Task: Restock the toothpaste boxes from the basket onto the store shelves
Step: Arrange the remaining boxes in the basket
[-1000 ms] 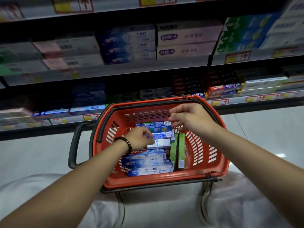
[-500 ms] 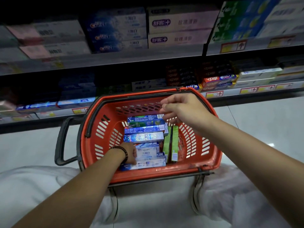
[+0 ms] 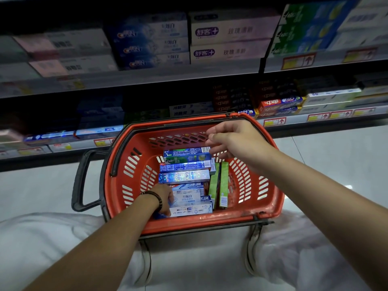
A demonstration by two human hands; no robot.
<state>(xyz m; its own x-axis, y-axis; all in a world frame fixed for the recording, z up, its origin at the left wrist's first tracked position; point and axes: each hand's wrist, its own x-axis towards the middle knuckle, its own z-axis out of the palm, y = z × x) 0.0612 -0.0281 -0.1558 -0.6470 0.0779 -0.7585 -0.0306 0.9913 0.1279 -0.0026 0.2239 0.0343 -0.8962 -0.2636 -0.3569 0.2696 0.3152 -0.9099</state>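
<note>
A red basket (image 3: 262, 185) stands on the floor in front of me. Inside lie several blue and white toothpaste boxes (image 3: 184, 177), and two green boxes (image 3: 223, 183) stand on edge to their right. My left hand (image 3: 164, 199), with a bead bracelet on the wrist, reaches into the near left corner. Its thumb and fingers curl round the left end of a white toothpaste box (image 3: 189, 199). My right hand (image 3: 231, 141) hovers over the far rim with loosely curled fingers and holds nothing. Behind the basket, the store shelves (image 3: 168, 76) carry rows of toothpaste boxes.
The basket's black handle (image 3: 78, 181) juts out to the left. A low shelf edge with price labels (image 3: 315, 117) runs just behind the basket. My knees in white cloth (image 3: 42, 238) flank the basket's near side. Pale floor tiles (image 3: 336, 156) lie to the right.
My left hand slid from the middle boxes toward me, to the near end of the stack, and took hold of the white box. The right hand stayed over the far rim.
</note>
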